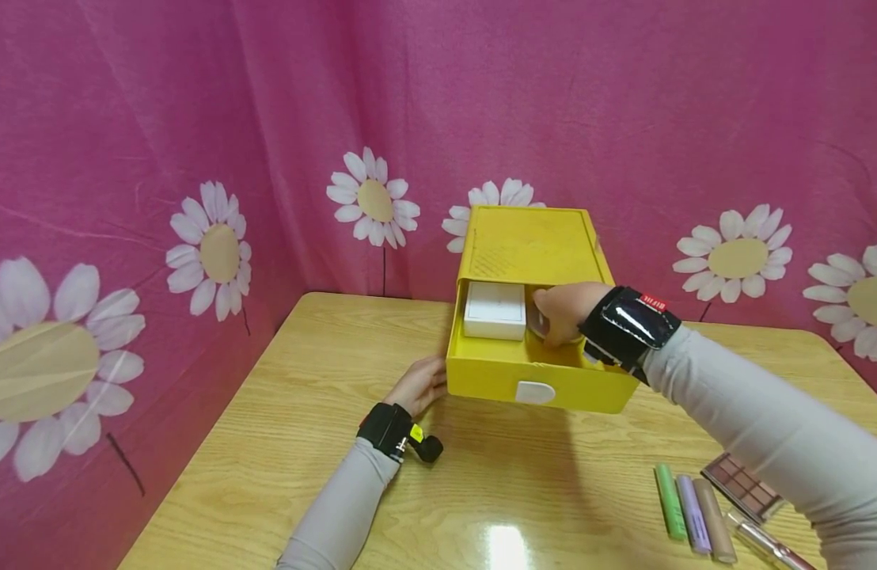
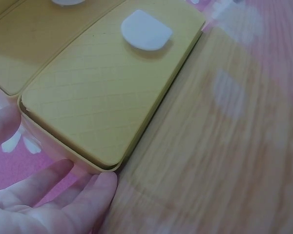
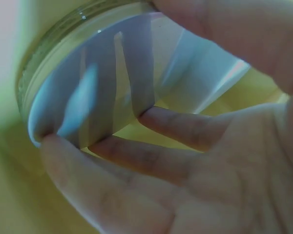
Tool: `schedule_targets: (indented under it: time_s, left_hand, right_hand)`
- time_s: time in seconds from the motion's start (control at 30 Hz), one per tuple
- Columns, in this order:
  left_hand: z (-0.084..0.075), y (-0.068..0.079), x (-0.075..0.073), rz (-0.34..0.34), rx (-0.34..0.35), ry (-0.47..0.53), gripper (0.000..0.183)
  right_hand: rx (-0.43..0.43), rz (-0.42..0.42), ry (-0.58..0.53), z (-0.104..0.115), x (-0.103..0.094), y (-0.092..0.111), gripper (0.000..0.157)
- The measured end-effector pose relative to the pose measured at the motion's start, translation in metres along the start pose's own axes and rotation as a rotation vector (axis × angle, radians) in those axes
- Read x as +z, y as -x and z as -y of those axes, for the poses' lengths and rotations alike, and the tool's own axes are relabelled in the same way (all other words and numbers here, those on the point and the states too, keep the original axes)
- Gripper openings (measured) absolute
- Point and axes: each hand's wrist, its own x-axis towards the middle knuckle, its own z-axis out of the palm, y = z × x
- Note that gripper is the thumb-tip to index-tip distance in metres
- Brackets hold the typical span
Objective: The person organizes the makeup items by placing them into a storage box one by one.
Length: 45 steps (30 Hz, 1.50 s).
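Note:
A yellow drawer unit (image 1: 531, 237) stands on the table with its drawer (image 1: 488, 380) pulled out, a white tab handle (image 1: 535, 392) on the front. Inside, on the left, lies a white box (image 1: 494, 305). My right hand (image 1: 567, 310) reaches into the drawer beside that box. In the right wrist view its thumb and fingers hold a round, glossy thing (image 3: 95, 83) with a mirror-like face and a pale rim. My left hand (image 1: 419, 385) is at the unit's left side, its fingertips (image 2: 105, 183) at the yellow edge in the left wrist view.
At the table's front right lie a green tube (image 1: 670, 503), a purple tube (image 1: 693, 514), a brown tube (image 1: 715, 521), a palette (image 1: 743, 484) and a slim clear tube (image 1: 769, 545). My right forearm (image 1: 773, 427) passes above them. A pink daisy curtain (image 1: 588, 103) hangs behind the table.

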Motion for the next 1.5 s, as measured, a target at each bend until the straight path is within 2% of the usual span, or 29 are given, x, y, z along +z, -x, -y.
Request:
schedule_targets:
  time_s: [0.23, 0.43, 0.63, 0.77, 0.87, 1.03, 1.1, 1.2, 1.37, 1.5]
  left_hand:
    - [0.0, 0.002, 0.0, -0.002, 0.005, -0.014, 0.037]
    - [0.002, 0.001, -0.001, 0.002, 0.004, -0.012, 0.036]
    - [0.003, 0.001, -0.002, 0.004, 0.0, -0.013, 0.037]
    - [0.003, 0.001, -0.003, 0.004, 0.0, -0.02, 0.037]
    - [0.003, 0.002, -0.003, 0.001, -0.007, -0.021, 0.037]
    - [0.003, 0.003, -0.002, -0.014, -0.021, -0.024, 0.036]
    - [0.003, 0.003, -0.002, -0.015, -0.02, -0.025, 0.037]
    - [0.003, 0.003, -0.001, -0.008, -0.015, -0.021, 0.037]
    - [0.002, 0.0, -0.001, -0.004, -0.012, -0.024, 0.037]
    - [0.001, -0.002, -0.001, -0.003, -0.008, -0.024, 0.036]
  right_hand:
    - [-0.007, -0.022, -0.012, -0.001, 0.002, -0.004, 0.027]
    - [-0.019, 0.0, -0.036, -0.003, 0.003, -0.004, 0.022]
    - [-0.087, 0.025, -0.106, -0.002, -0.004, 0.004, 0.021]
    - [-0.16, 0.029, -0.079, -0.002, -0.009, 0.01, 0.019]
    - [-0.214, 0.031, -0.056, -0.001, -0.013, 0.018, 0.025]
    - [-0.262, 0.008, -0.1, -0.003, -0.021, 0.036, 0.051]
    - [-0.28, -0.011, -0.113, -0.004, -0.024, 0.045, 0.06]
    - [-0.315, -0.049, -0.135, -0.006, -0.029, 0.06, 0.062]
    - [-0.372, -0.172, -0.147, -0.014, -0.031, 0.087, 0.059]
    - [-0.387, -0.278, -0.152, -0.029, -0.025, 0.103, 0.054]
